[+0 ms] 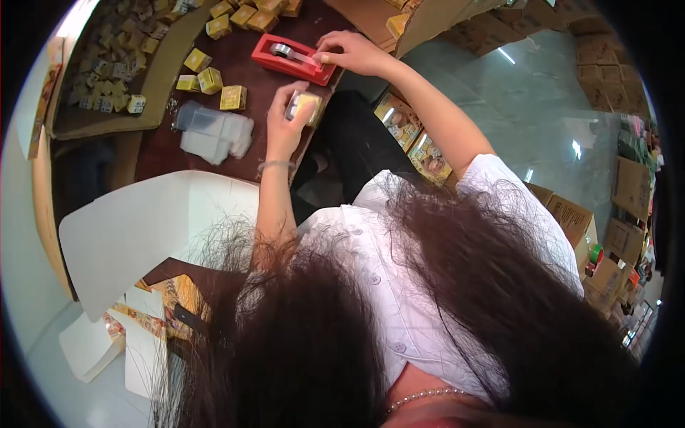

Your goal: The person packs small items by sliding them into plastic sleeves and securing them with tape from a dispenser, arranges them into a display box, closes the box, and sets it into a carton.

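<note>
On the dark red table (160,153) lies a red tape dispenser (294,60) with a roll of clear tape in it. My right hand (344,53) is at the dispenser's cutting end, its fingers bent together around the tape's end. Just below the dispenser, my left hand (283,118) grips a small yellow box (305,107) near the table edge; the box is slightly blurred. Clear plastic pieces (214,132) lie to the left of my left hand. Several small yellow boxes (233,98) stand further up the table.
An open carton (107,132) full of small boxes is at the upper left. Another carton flap (442,25) rises at the upper right. White board sheets (128,228) stand at the lower left. Printed boxes (428,157) are below the table, and brown cartons (610,64) are stacked at the right.
</note>
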Tool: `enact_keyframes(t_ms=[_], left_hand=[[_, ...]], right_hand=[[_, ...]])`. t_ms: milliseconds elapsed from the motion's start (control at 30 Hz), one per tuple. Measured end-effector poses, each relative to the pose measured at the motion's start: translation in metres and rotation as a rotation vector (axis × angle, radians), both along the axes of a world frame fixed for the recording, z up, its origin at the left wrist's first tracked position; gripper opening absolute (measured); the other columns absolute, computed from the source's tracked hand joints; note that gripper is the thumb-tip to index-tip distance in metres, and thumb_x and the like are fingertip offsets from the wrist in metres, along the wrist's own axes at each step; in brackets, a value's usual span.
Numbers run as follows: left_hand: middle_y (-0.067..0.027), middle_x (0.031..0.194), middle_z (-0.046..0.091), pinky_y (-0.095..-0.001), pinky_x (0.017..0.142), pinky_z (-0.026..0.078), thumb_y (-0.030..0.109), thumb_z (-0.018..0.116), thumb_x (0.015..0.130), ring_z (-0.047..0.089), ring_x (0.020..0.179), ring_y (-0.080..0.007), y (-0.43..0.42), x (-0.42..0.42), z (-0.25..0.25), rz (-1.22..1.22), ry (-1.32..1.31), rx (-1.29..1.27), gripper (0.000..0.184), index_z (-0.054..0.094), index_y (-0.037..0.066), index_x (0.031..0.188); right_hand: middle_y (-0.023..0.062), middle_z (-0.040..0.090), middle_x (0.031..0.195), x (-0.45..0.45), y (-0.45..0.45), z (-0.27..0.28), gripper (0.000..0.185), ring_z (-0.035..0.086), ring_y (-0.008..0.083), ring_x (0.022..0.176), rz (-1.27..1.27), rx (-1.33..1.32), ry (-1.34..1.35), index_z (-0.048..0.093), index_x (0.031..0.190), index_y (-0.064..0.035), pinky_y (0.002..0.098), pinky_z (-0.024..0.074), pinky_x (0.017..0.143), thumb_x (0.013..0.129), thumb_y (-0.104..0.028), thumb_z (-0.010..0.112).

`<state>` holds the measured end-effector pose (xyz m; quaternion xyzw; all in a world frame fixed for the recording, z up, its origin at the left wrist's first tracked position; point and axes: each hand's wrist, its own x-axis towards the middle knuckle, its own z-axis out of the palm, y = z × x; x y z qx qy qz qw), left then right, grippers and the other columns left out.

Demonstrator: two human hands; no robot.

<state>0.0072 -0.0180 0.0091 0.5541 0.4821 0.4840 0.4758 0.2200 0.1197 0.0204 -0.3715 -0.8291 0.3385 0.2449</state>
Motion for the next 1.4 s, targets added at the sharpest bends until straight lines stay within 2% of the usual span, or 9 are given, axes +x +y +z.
enact_keyframes(t_ms=[300,367,667,800,967,1033,1133,1267,1400], left_hand=[[-0.0095,0.123,0.063,-0.0289,0.091,0.047,0.015,0.071,0.088,0.059,0.103,-0.0143,0.034,0.008,-0.005,-0.041,-0.012,0.053,0.032,0.058,0.001,0.114],[-0.0090,0.120,0.064,-0.0287,0.091,0.048,0.014,0.071,0.088,0.059,0.102,-0.0140,0.033,0.009,-0.001,-0.031,0.009,0.081,0.032,0.059,0.001,0.115],[-0.0072,0.110,0.066,-0.0289,0.091,0.048,0.013,0.062,0.095,0.061,0.102,-0.0141,0.018,0.011,0.009,0.067,0.029,0.013,0.031,0.060,0.002,0.125],[-0.0068,0.109,0.065,-0.0286,0.091,0.048,0.016,0.056,0.099,0.061,0.102,-0.0147,0.012,0.009,0.014,0.023,-0.071,-0.069,0.029,0.060,0.003,0.124],[-0.0099,0.112,0.066,-0.0314,0.091,0.050,0.017,0.049,0.103,0.063,0.103,-0.0178,-0.008,0.000,0.001,0.059,0.067,-0.025,0.025,0.058,0.003,0.122],[-0.0145,0.114,0.065,-0.0363,0.093,0.052,0.017,0.047,0.104,0.065,0.105,-0.0244,-0.017,0.006,0.003,0.197,-0.545,-0.065,0.023,0.055,0.003,0.120],[-0.0189,0.116,0.063,-0.0429,0.099,0.050,0.019,0.043,0.106,0.061,0.114,-0.0294,-0.038,0.018,0.013,0.265,-0.735,-0.073,0.022,0.052,0.001,0.115],[-0.0155,0.123,0.060,-0.0393,0.102,0.046,0.017,0.059,0.099,0.059,0.111,-0.0248,-0.026,0.005,0.023,0.339,-0.330,0.083,0.027,0.054,-0.001,0.118],[-0.0101,0.117,0.063,-0.0308,0.095,0.048,0.007,0.069,0.089,0.059,0.108,-0.0168,0.012,-0.011,0.015,0.044,0.074,0.046,0.043,0.054,0.000,0.129]], right_hand=[[0.0095,0.066,0.114,-0.003,-0.040,0.012,0.018,0.064,0.0188,0.094,-0.206,0.422,0.142,0.068,0.092,-0.0037,0.0367,0.0495,0.086,0.090,-0.021,0.068],[0.0051,0.069,0.091,0.004,-0.053,0.015,0.013,0.063,0.0116,0.080,-0.237,-0.523,0.231,0.067,0.094,-0.0023,0.0289,0.0504,0.074,0.094,-0.015,0.065],[0.0009,0.064,0.088,0.004,-0.098,-0.006,0.027,0.058,0.0069,0.082,-0.058,-0.746,0.834,0.058,0.122,-0.0028,0.0246,0.0479,0.074,0.097,-0.013,0.061],[0.0006,0.065,0.086,-0.022,-0.108,-0.006,0.032,0.059,0.0081,0.078,-0.096,-0.638,0.813,0.056,0.125,-0.0035,0.0253,0.0487,0.072,0.096,-0.013,0.064],[0.0095,0.068,0.076,-0.027,-0.120,0.003,0.043,0.062,0.0143,0.064,-0.309,-0.357,0.010,0.058,0.121,-0.0025,0.0290,0.0519,0.065,0.090,-0.028,0.074],[0.0134,0.072,0.089,-0.037,-0.144,-0.034,0.049,0.070,0.0221,0.077,-0.356,-0.162,0.196,0.060,0.119,-0.0013,0.0357,0.0550,0.071,0.090,-0.039,0.073],[0.0088,0.068,0.111,-0.037,-0.151,-0.013,0.044,0.063,0.0145,0.099,-0.290,-0.775,0.520,0.059,0.122,-0.0022,0.0329,0.0520,0.085,0.094,-0.034,0.070],[0.0105,0.062,0.122,-0.026,-0.116,0.044,0.062,0.057,0.0311,0.115,-0.068,0.301,0.171,0.056,0.130,-0.0094,0.0424,0.0467,0.097,0.074,-0.020,0.082],[0.0107,0.061,0.125,-0.029,-0.083,0.039,0.058,0.056,0.0304,0.115,0.052,0.286,0.218,0.060,0.128,-0.0080,0.0405,0.0435,0.100,0.075,-0.020,0.081]])
